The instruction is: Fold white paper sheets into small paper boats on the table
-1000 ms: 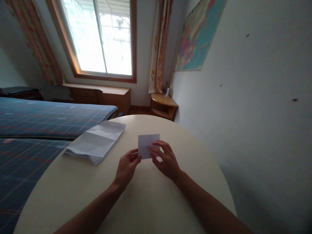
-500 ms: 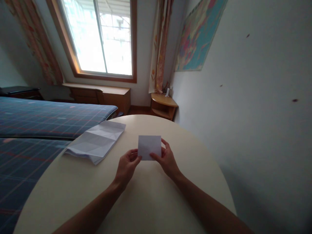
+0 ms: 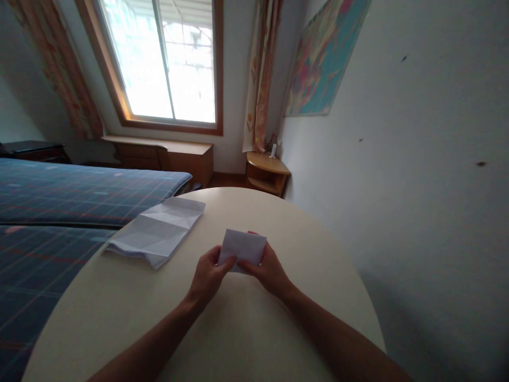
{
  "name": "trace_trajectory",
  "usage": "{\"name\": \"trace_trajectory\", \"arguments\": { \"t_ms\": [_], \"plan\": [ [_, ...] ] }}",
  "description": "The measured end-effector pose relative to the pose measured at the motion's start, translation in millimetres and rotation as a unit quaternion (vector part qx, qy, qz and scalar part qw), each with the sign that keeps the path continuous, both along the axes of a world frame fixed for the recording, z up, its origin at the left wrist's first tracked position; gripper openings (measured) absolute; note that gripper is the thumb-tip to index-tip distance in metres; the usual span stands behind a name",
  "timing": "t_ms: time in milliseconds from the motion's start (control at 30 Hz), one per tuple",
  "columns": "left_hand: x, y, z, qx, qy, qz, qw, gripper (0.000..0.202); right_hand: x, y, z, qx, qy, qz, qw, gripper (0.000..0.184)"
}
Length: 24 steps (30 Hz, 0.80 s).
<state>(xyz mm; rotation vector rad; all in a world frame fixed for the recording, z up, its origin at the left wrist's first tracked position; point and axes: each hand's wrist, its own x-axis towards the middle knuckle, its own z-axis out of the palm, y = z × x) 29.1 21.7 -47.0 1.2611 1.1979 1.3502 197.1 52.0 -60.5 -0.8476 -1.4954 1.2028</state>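
Note:
A small folded piece of white paper (image 3: 243,246) is held up between both hands over the round table (image 3: 246,329). My left hand (image 3: 209,271) grips its lower left, thumb across the front and fingers behind. My right hand (image 3: 268,269) pinches the lower right side, its thumb on the front near the bottom edge and a fingertip showing past the top edge. The two thumbs almost meet. The paper tilts slightly, its right side lower at the top. The other fingers are mostly hidden behind it.
Creased larger sheets of white paper (image 3: 159,231) lie at the table's left edge. Beside the table is a bed with a blue plaid mattress (image 3: 79,193). A small corner cabinet (image 3: 268,164) and a wooden desk (image 3: 186,151) stand beyond; a white wall (image 3: 417,212) runs along the right.
The folded paper has tipped clockwise and dropped a little. My thumbs have come closer together along its bottom edge. The larger sheets have stayed put.

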Motion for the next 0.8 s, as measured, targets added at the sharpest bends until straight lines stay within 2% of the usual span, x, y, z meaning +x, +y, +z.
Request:
{"name": "trace_trajectory", "arguments": {
  "t_ms": [333, 467, 633, 800],
  "plan": [
    [-0.5, 1.3, 2.4, 0.000, 0.031, -0.014, 0.999, 0.028, 1.6, 3.5, 5.3, -0.047, 0.015, -0.036, 0.998, 0.075],
    [-1.4, 1.4, 4.4, 0.005, 0.021, -0.004, 1.000, 0.023, 3.6, 5.5, 8.6, -0.060, 0.039, -0.024, 0.997, 0.071],
    [-3.9, 2.6, 6.4, 0.011, 0.017, -0.001, 1.000, 0.024, 9.0, 10.6, 12.0, -0.062, 0.053, -0.043, 0.996, 0.064],
    [-5.8, 5.8, 1.8, 0.010, 0.014, 0.020, 1.000, 0.024, 15.9, 16.1, 18.5, -0.085, 0.049, -0.052, 0.994, 0.056]
  ]
}}
